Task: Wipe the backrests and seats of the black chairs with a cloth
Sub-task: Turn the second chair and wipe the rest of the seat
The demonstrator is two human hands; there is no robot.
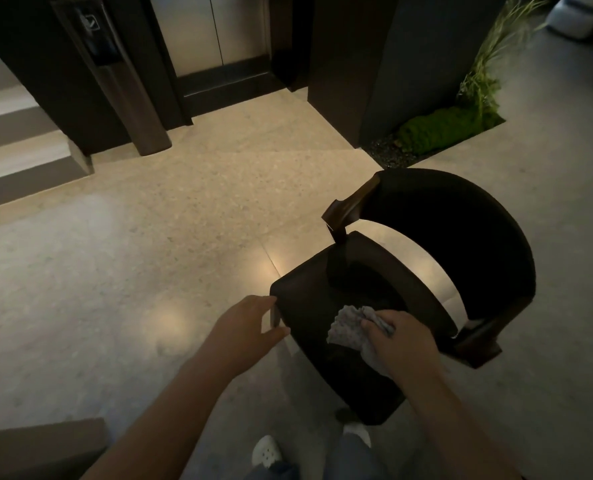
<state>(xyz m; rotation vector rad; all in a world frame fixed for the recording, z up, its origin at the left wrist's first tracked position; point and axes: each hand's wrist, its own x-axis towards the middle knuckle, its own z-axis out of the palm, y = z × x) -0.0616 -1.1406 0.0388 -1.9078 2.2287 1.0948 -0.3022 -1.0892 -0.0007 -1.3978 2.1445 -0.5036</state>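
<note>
Starting with the largest item, what does the head view show? (student)

Speckled floor [149,254] fills most of it. At the far side stand metal lift doors [212,26], cut off by the top edge, with steps [18,143] to the far left and a planter of moss and grass [440,129] to the far right. (tutor)

And the task's thing? (student)

One black chair [461,237] stands right of centre, near the person. Its curved backrest lies on the far right side, and its seat [322,299] points towards the near left. The legs are hidden under the seat, and the dark upholstery shows almost no surface detail. (tutor)

How do the hands lie? (student)

Left hand [250,323] holds the seat's near-left corner, with the fingers on the far side of the corner and the thumb on the near side, spread apart. Right hand [402,337] has its fingers curled round a bunched pale cloth [345,329], which lies on the middle of the seat. The fingertips are buried in the folds. Both forearms are cut off by the bottom edge. (tutor)

Anything smaller? (student)

One white shoe [266,452] shows at the near edge, and the other is mostly hidden behind the seat. (tutor)

Any writing? (student)

A dark panel [95,32] on the far-left stand bears a pale symbol that is too dim and blurred to read. (tutor)
</note>
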